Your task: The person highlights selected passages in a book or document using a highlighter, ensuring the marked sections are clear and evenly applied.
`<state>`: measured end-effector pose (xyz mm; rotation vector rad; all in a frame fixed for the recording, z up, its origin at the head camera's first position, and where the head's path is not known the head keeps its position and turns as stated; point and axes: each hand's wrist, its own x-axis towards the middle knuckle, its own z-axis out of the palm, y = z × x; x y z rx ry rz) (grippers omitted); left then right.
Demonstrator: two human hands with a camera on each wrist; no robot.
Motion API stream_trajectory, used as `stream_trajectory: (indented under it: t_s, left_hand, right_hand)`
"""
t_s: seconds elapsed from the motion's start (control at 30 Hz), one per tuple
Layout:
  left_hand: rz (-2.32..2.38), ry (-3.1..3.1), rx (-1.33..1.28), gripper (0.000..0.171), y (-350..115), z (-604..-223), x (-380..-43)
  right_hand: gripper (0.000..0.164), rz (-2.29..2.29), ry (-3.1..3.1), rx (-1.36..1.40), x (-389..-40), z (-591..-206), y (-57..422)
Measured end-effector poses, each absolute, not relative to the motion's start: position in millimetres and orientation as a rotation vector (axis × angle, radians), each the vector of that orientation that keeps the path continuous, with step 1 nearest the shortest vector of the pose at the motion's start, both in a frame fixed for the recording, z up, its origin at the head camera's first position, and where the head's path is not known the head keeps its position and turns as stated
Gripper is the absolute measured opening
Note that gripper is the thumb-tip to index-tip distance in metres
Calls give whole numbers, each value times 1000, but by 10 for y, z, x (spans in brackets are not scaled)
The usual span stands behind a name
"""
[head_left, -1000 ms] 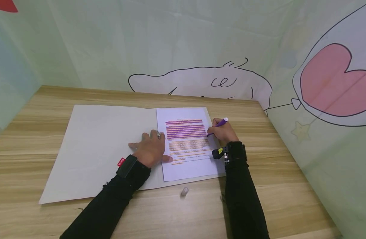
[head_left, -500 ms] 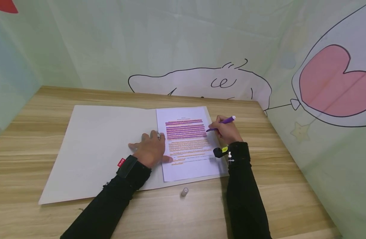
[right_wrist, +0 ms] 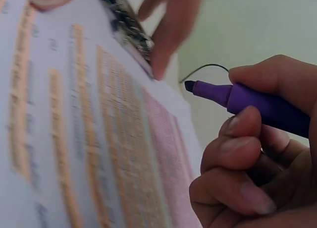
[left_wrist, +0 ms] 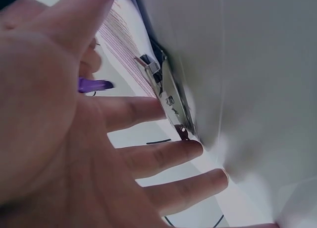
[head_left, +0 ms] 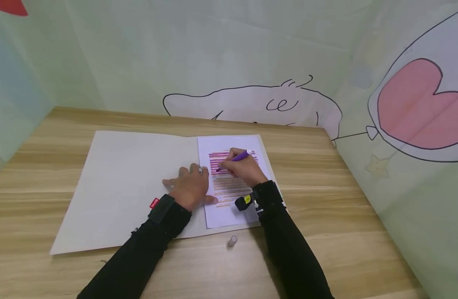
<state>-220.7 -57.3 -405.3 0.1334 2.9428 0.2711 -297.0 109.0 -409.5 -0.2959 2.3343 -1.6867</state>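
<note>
My right hand (head_left: 245,169) pinches a purple highlighter (right_wrist: 267,106) between thumb and fingers. Its dark chisel tip (right_wrist: 189,86) appears raised off the paper in the right wrist view; from the head it lies over the left ends of the marked lines. The printed sheet (head_left: 229,218) has purple-pink stripes over its upper text and orange ones lower down. My left hand (head_left: 190,189) lies with fingers spread, thumb on the sheet's left edge and fingers on the white folder (head_left: 120,187). A metal clip (left_wrist: 174,99) at the folder's fold is partly hidden by that hand.
A small greyish cap (head_left: 232,241) rests on the wooden table (head_left: 326,232) in front of the folder. Printed fabric walls (head_left: 214,54) stand behind the table and at both sides. A black camera (head_left: 244,202) sits on the right wrist, over the sheet.
My right hand has moved left with the highlighter, from the sheet's right edge to the left ends of the lines. The left hand stays in place.
</note>
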Motion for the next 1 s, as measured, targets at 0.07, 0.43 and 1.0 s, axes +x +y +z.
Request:
stream_trajectory:
  t_s: [0.07, 0.43, 1.0]
  left_hand:
    - [267, 2950, 132, 99, -561, -4050, -2207]
    - [244, 2953, 130, 99, -523, -4035, -2221]
    - [252, 2938, 125, 99, -567, -4060, -2214]
  right_hand:
    - [26, -1679, 2347, -269, -2958, -4155, 1037]
    - [29, -1587, 2441, -207, -2932, -4264, 964]
    - [31, -1366, 2636, -260, -2922, -4275, 882]
